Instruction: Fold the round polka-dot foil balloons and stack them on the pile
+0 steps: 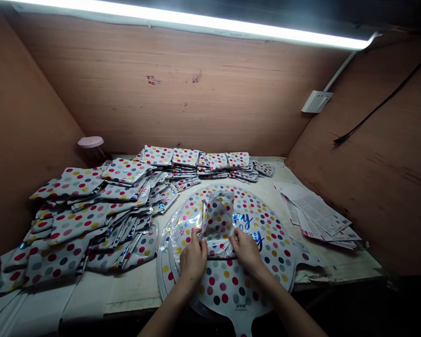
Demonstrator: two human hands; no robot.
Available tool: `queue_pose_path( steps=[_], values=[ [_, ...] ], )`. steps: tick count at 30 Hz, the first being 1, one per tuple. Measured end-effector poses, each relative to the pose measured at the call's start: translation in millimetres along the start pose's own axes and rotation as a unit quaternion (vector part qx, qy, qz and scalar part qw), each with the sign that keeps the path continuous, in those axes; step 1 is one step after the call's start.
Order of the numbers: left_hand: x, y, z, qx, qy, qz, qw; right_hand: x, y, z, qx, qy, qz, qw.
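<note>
Between my two hands is a folded polka-dot foil balloon [218, 215], with what looks like clear plastic around its lower part. My left hand [194, 257] pinches its lower left edge, fingers closed. On the other side, my right hand [245, 250] grips the lower right edge between thumb and fingers. Beneath lies a stack of flat round foil balloons [228, 285], white with coloured dots and partly covered blue lettering. The stack's tail points toward me over the table's front edge.
Piles of folded polka-dot balloons [80, 220] cover the left side, and more folded balloons [185, 157] line the back. Printed paper sheets [319, 213] lie at right. A pink-lidded container [91, 142] stands back left. Wooden panels [182, 93] enclose the white table [133, 292].
</note>
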State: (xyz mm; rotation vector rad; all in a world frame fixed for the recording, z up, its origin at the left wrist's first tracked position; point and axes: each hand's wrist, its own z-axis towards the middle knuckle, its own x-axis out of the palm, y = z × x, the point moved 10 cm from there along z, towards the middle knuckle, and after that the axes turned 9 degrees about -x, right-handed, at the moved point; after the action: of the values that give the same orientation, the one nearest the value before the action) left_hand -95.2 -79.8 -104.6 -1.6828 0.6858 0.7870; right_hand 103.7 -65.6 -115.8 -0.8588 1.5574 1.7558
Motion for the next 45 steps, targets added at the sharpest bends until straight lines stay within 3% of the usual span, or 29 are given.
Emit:
queue_pose_path(
  steps=[3, 6, 8, 10, 13, 15, 17, 20, 22, 26, 28, 31, 35, 37, 39, 41, 43, 45],
  values=[
    [1.2, 0.0, -13.0, 0.076, 0.0, -0.07, 0.995, -16.2, 15.6, -3.6, -0.065, -0.053, -0.014, 0.996],
    [2.4, 5.0, -17.1, 0.094, -0.008, -0.094, 0.991, -33.9, 52.0, -3.7, -0.148, -0.132, -0.09, 0.976],
    [2.4, 6.6, -15.3, 0.092, -0.016, -0.09, 0.992, -15.6, 82.3, 8.5, -0.225, -0.077, -0.113, 0.965],
    [3.6, 6.2, -12.7, 0.091, -0.01, -0.081, 0.992, 22.2, 98.9, 28.3, -0.263, 0.045, -0.117, 0.957],
    [7.8, 1.4, -13.6, 0.102, 0.018, -0.061, 0.993, 63.8, 95.7, 61.5, -0.225, 0.152, -0.135, 0.953],
    [9.2, -2.6, -18.1, 0.114, 0.015, -0.019, 0.993, 70.3, 92.3, 76.1, -0.207, 0.165, -0.138, 0.954],
    [5.4, -5.6, -23.1, 0.125, -0.028, 0.044, 0.991, 59.4, 91.2, 77.7, -0.207, 0.162, -0.114, 0.958],
    [0.6, -16.7, -31.2, 0.198, -0.085, 0.107, 0.971, 9.4, 91.9, 53.8, -0.251, 0.091, -0.054, 0.962],
    [6.9, -24.9, -33.9, 0.272, -0.051, 0.122, 0.953, -20.2, 92.1, 20.4, -0.322, 0.06, -0.038, 0.944],
    [16.1, -28.9, -28.3, 0.332, 0.059, 0.141, 0.931, -15.0, 80.9, -44.7, -0.437, 0.102, -0.128, 0.884],
    [11.1, -30.8, -24.6, 0.341, 0.076, 0.137, 0.927, -9.3, 78.8, -60.2, -0.464, 0.068, -0.175, 0.866],
    [1.3, -32.2, -23.3, 0.365, 0.084, 0.114, 0.92, -10.9, 82.9, -73.0, -0.482, 0.038, -0.139, 0.864],
    [-5.6, -29.6, -29.1, 0.41, 0.095, 0.075, 0.904, -7.9, 73.3, -80.7, -0.441, 0.129, -0.021, 0.888],
    [-8.1, -28.2, -25.2, 0.393, 0.087, 0.059, 0.914, -7.0, 64.5, -76.1, -0.412, 0.147, 0.032, 0.899],
    [-9.9, -24.6, -9.6, 0.314, 0.065, 0.055, 0.945, -12.2, 50.7, -54.1, -0.345, 0.109, 0.088, 0.928],
    [-10.3, -18.1, 10.4, 0.198, 0.038, 0.069, 0.977, -17.3, 27.8, -21.0, -0.221, 0.059, 0.115, 0.967],
    [-9.1, -14.7, 25.2, 0.103, 0.014, 0.09, 0.99, -22.6, 8.8, 7.8, -0.103, 0.018, 0.099, 0.989],
    [-7.0, -16.8, 33.7, 0.052, -0.005, 0.107, 0.993, -29.9, 4.0, 26.9, -0.041, -0.017, 0.069, 0.997]
  ],
)
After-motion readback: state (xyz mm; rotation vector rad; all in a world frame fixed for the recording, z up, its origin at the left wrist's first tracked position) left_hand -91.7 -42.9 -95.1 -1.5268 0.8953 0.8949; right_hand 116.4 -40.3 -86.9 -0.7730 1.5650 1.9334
